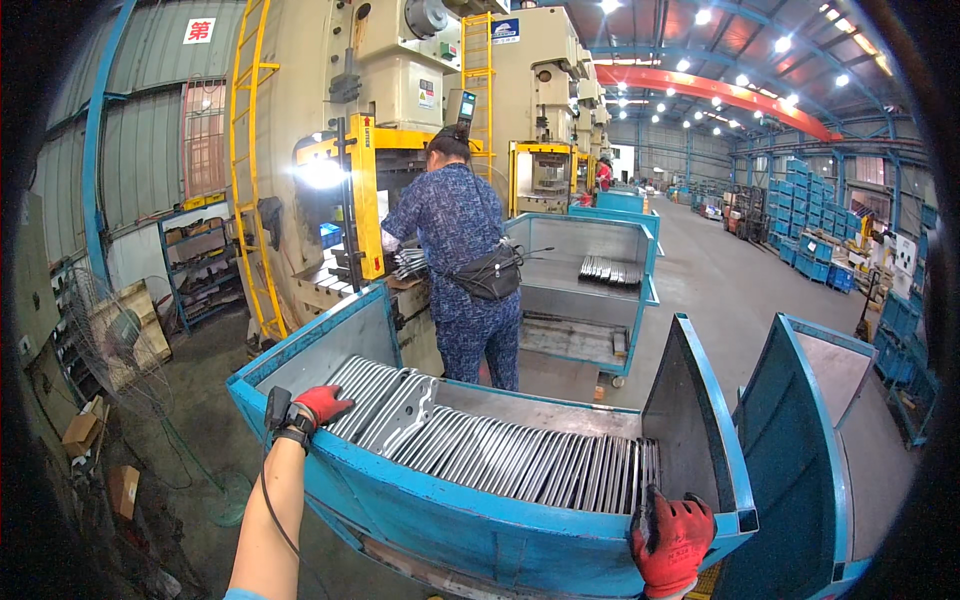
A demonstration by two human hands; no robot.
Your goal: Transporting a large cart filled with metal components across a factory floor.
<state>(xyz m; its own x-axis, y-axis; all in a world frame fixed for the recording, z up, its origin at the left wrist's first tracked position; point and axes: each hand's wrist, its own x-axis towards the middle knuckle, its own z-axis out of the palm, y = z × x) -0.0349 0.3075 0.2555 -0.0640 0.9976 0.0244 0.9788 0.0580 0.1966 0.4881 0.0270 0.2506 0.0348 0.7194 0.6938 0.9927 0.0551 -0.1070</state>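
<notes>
A large blue metal bin (pixel 430 490) stands right in front of me, with a long row of flat grey stamped metal parts (pixel 520 455) packed on edge inside. At its near left rim is my left hand (pixel 322 403) in a red glove, closed over the edge with the fingers beside the parts. A dark device is strapped to that wrist. My right hand (pixel 674 542), also red-gloved, is wrapped round the near rim toward the right corner, its fingertips close to the last parts. One part near the left end lies flatter, showing its broad face.
A co-worker (pixel 465 260) in dark blue stands beyond the bin at a press (pixel 370 190). Behind them is another blue bin (pixel 590 290) with parts. More blue bins (pixel 800 440) stand close on my right. A fan (pixel 120 335) and a yellow ladder (pixel 250 190) are at left.
</notes>
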